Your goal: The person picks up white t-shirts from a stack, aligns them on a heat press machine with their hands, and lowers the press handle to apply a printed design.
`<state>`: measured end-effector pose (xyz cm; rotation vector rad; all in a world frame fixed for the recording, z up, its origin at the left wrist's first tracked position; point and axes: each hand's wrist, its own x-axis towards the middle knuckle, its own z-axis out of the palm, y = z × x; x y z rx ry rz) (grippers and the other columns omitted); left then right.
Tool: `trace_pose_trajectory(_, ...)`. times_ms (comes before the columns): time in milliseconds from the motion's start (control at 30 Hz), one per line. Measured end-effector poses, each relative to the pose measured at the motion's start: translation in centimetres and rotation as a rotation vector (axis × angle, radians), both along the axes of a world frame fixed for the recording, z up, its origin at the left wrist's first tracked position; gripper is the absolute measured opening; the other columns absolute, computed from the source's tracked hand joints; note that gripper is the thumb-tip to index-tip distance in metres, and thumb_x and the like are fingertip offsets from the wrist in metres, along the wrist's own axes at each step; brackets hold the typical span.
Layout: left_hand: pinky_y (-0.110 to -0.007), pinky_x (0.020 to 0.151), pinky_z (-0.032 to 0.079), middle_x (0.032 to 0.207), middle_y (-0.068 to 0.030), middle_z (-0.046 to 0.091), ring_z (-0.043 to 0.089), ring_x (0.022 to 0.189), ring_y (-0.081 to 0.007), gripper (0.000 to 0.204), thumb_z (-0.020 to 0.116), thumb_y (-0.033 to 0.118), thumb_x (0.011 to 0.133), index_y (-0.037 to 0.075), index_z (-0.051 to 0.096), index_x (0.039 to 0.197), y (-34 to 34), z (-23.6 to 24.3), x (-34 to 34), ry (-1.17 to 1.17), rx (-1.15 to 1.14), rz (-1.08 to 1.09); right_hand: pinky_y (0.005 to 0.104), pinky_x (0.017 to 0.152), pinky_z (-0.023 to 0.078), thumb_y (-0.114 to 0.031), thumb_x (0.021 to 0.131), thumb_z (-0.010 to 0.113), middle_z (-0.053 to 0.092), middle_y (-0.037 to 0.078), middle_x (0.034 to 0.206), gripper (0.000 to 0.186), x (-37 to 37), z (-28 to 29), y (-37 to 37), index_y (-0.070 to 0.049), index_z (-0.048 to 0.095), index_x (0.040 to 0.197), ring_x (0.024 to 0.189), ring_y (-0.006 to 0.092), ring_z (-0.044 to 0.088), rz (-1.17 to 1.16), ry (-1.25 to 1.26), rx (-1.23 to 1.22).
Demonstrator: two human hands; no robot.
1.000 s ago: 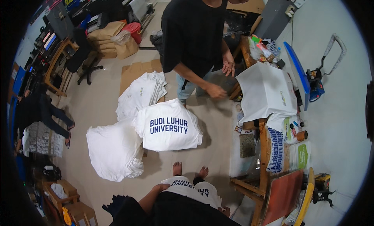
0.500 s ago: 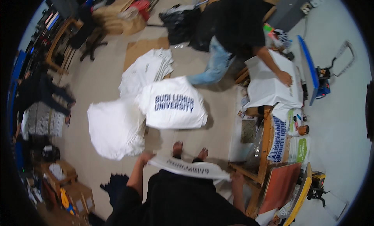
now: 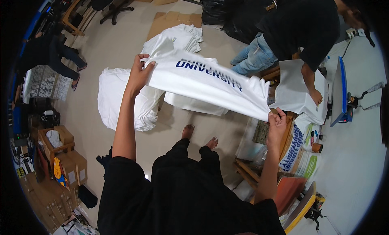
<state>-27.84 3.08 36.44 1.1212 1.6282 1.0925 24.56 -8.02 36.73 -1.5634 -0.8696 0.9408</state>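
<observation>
- Left hand pinches one end of a white printed T-shirt; right hand grips the other end.
- Garment is stretched in the air between both hands, above the floor and the person's bare feet, apparently to keep it flat.
- Far left on the floor: piles of white shirts.
- Right: another person's hand presses a white shirt on the worktop, beside a blue heat press, crowding that side.

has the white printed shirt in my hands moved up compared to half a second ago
Yes. The white printed shirt was low by the bare feet; now both hands, left hand and right hand, hold it stretched well above them.
</observation>
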Motion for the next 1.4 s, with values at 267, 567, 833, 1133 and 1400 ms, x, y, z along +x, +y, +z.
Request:
trace_pose_trajectory(267,-0.043,0.089,0.053,0.112,-0.0248,0.063,0.066,0.103,-0.0352,0.061,0.074,0.017,0.095,0.006,0.042,0.146,-1.9,-16.9,-2.6,0.462,-0.074,-0.013,0.0241,0.077,0.050,-0.007,0.099,0.071,0.069,0.005,0.097,0.047,-0.6,-17.3,-1.1,0.002,0.046,0.138,0.085,0.0098,0.063,0.049,0.026,-0.183)
trace_pose_trajectory(567,-0.052,0.121,0.033,0.155,-0.0325,0.039,0.038,0.143,-0.0511,0.073,0.075,0.016,0.092,-0.005,0.039,0.152,-5.1,-30.2,7.3,0.677,-0.030,-0.183,0.0314,0.080,0.054,-0.016,0.099,0.069,0.071,0.009,0.102,0.046,3.5,-27.2,-16.3,0.001,0.051,0.137,0.089,0.0184,0.068,0.147,-0.161,-0.681)
trace_pose_trajectory(833,-0.065,0.125,0.013,0.173,-0.0229,0.014,0.012,0.158,-0.0502,0.077,0.055,0.038,0.106,0.002,0.022,0.165,-2.0,-35.0,19.4,0.772,0.017,-0.447,0.0317,0.075,0.054,-0.012,0.098,0.065,0.073,0.011,0.101,0.042,-1.5,-24.9,-30.8,0.002,0.053,0.136,0.088,0.0192,0.071,0.161,0.068,-1.179)
trace_pose_trajectory(1133,-0.067,0.125,0.011,0.172,-0.0230,0.018,0.010,0.159,-0.0501,0.076,0.049,0.044,0.107,0.003,0.023,0.166,-2.2,-39.1,22.0,0.900,-0.006,-0.480,0.0317,0.076,0.054,-0.017,0.098,0.068,0.073,0.012,0.099,0.031,-3.4,-25.2,-38.0,0.002,0.065,0.123,0.086,0.0180,0.069,0.084,0.023,-1.218)
trace_pose_trajectory(1400,-0.067,0.125,0.007,0.174,-0.0212,0.015,0.006,0.159,-0.0500,0.077,0.044,0.049,0.108,0.006,0.021,0.167,-1.3,-38.9,22.7,1.018,-0.042,-0.525,0.0297,0.082,0.052,-0.018,0.100,0.069,0.073,0.009,0.098,0.028,-3.9,-25.3,-33.4,0.001,0.065,0.120,0.089,0.0153,0.067,0.043,0.080,-1.136)
